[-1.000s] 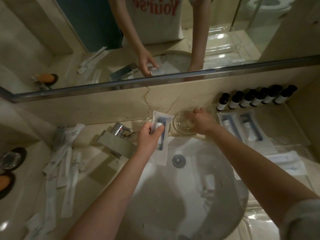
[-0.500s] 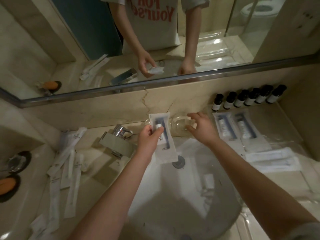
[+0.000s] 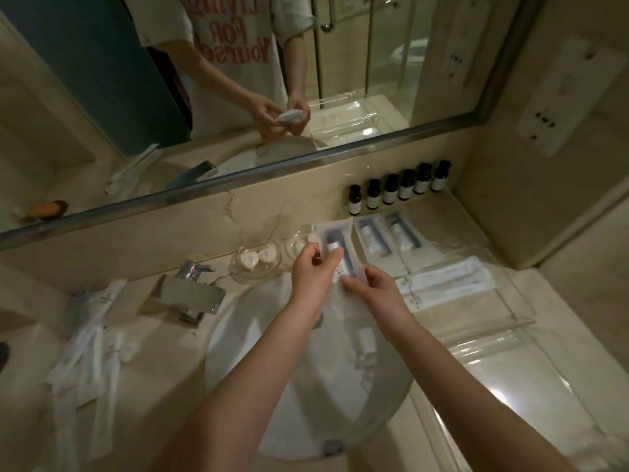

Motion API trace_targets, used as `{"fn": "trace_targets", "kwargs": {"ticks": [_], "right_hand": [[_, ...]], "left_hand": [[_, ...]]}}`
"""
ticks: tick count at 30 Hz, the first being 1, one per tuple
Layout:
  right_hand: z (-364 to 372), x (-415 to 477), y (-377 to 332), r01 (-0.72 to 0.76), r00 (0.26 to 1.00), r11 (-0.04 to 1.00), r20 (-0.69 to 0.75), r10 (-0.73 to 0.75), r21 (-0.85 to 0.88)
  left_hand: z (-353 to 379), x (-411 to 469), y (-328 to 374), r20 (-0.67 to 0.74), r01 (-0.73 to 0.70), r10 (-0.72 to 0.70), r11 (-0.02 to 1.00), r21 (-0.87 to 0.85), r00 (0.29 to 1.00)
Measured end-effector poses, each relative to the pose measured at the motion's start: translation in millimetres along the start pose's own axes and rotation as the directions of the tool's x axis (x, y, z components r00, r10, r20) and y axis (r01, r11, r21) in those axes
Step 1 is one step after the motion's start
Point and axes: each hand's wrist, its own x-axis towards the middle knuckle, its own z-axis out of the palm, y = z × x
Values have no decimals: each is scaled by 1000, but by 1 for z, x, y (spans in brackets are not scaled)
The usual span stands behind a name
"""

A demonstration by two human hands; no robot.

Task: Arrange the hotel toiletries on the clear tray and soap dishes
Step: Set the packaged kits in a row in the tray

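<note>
Over the back of the sink, both hands hold a white toothpaste packet (image 3: 335, 245) with a dark tube inside. My left hand (image 3: 311, 274) pinches its left edge. My right hand (image 3: 374, 291) grips its lower end. Two similar packets (image 3: 388, 238) lie on the clear tray (image 3: 493, 335) to the right, with long white sachets (image 3: 446, 284) below them. A glass soap dish (image 3: 255, 264) holding two round soaps sits behind the sink, and a second glass dish (image 3: 296, 245) stands partly hidden behind my left hand.
Several small dark bottles (image 3: 398, 189) line the wall below the mirror. A chrome tap (image 3: 189, 292) stands left of the white basin (image 3: 299, 386). Several white wrapped sachets (image 3: 85, 338) lie scattered on the left counter. A small white item (image 3: 364, 338) lies in the basin.
My right hand left the glass dish and came to the packet's lower end. My left hand carried the packet to the right, toward the tray. The camera also turned right.
</note>
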Motion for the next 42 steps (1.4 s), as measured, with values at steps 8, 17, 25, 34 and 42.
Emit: {"fn": "trace_targets", "kwargs": {"ticks": [8,17,25,34,42], "right_hand": [[-91,9,-16,15,970,995,-241,-39,-101],[-174,98,-35,-166,935,947,-348,62,-276],[-185,130,-19,-250,945,673,-328,13,-696],[-175,125,1,-230,931,380,-316,-182,-896],[-167,95,18,209,838,186,78,-541,-960]], "left_hand": [[64,10,0,156,-99,57,955,279,986],[90,46,-11,437,-367,-46,467,804,898],[92,59,-27,453,-381,-165,337,861,876],[90,57,-35,443,-365,-156,364,857,883],[110,74,-10,537,-517,-26,236,823,843]]}}
